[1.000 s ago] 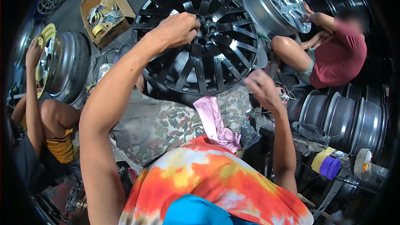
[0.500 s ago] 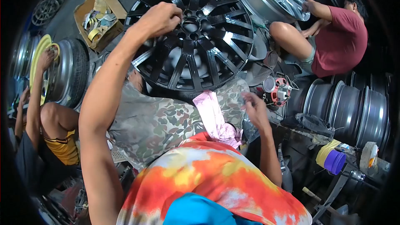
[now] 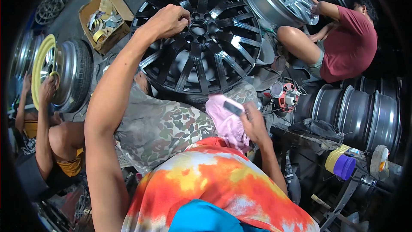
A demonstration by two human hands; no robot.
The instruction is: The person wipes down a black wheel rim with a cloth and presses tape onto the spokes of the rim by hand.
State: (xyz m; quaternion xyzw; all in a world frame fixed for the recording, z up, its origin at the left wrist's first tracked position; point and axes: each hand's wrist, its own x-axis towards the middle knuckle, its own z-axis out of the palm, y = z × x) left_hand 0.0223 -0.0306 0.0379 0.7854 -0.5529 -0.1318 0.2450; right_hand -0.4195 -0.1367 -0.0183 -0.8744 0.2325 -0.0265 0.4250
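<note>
A glossy black multi-spoke wheel rim point(image 3: 196, 62) lies face up in front of my knees. Beside its centre hole, my left hand point(image 3: 171, 19) is closed with curled fingers against the spokes; anything inside it is hidden. Over my lap, my right hand point(image 3: 254, 122) pinches a small dark grey flat rectangular piece point(image 3: 233, 108), which looks like sandpaper. Just behind that piece, a pink cloth point(image 3: 225, 124) drapes over my camouflage trousers point(image 3: 167, 122). The right fingers are slightly blurred.
On the left, a person's hand point(image 3: 48, 88) works at a yellow-rimmed wheel point(image 3: 43, 66). A cardboard box point(image 3: 116, 38) of tape and scraps stands near. To the right, another person point(image 3: 349, 47) handles a silver rim point(image 3: 279, 0). A red power socket point(image 3: 289, 98) and several dark rims point(image 3: 356, 111) lie nearby.
My right hand has moved left over the pink cloth, and the dark grey piece now shows in its fingers. My left hand stays near the hub. The left person's hand has moved down.
</note>
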